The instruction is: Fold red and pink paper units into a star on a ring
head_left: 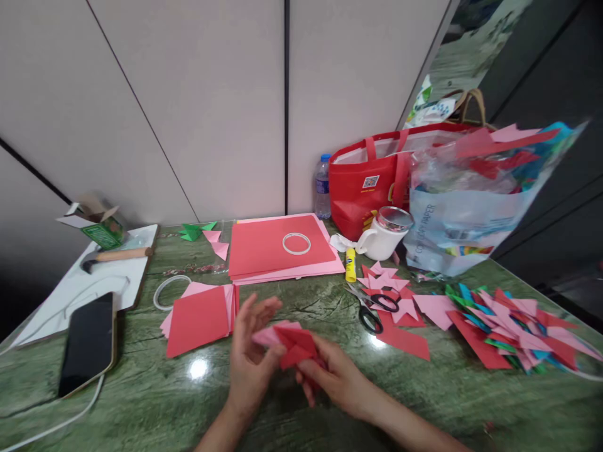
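Right hand (336, 376): thumb laid on top of the folded paper (298, 345), fingers curled underneath, pinching it.
Left hand (249, 351): fingers raised and spread, thumb touching the paper's left part.
Paper's place: red and pink, between both hands, over the worktop (188, 408).
Left of the hands: a stack of red and pink squares (200, 320), with a tape roll (157, 295) just beside it; farther left, a phone (89, 345).
Ahead: large red and pink sheets (264, 251), another tape roll (296, 253) lying on them.
Right of the hands: scissors (370, 303) on paper pieces, a yellow glue stick (350, 265) near; farther right, a heap of coloured paper pieces (527, 326).
Back: white mug (382, 243), red bag (360, 182), bottle (323, 188).
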Motion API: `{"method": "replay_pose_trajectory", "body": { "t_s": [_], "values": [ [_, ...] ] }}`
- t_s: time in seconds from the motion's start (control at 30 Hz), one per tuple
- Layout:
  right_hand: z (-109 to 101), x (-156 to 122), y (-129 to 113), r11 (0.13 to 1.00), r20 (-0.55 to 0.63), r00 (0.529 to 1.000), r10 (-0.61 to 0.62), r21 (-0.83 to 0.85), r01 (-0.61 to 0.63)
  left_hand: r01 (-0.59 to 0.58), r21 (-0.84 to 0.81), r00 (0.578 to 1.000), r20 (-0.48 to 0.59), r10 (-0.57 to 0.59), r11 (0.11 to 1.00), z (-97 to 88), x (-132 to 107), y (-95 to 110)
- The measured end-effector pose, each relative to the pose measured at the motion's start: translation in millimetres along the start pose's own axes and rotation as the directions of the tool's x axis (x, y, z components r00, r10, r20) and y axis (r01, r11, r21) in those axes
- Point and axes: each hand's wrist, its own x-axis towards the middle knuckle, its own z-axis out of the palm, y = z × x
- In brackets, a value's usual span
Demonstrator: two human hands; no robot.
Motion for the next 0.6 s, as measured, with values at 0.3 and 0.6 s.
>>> {"method": "replay_pose_trajectory", "body": {
  "t_s": [0.3, 0.6],
  "values": [
    [2, 0, 10, 0.64, -0.112, 0.971, -0.211, -0.766, 0.051, 0.158, 0.051, 0.988, -0.01, -0.157, 0.986, 4.1, -7, -17],
    [-8, 6, 18, 0.414, -0.094, 0.922, -0.377, -0.907, 0.077, 0.037, 0.4, 0.999, -0.025, -0.029, 0.916, -7.2, 7, -7]
  ]
}}
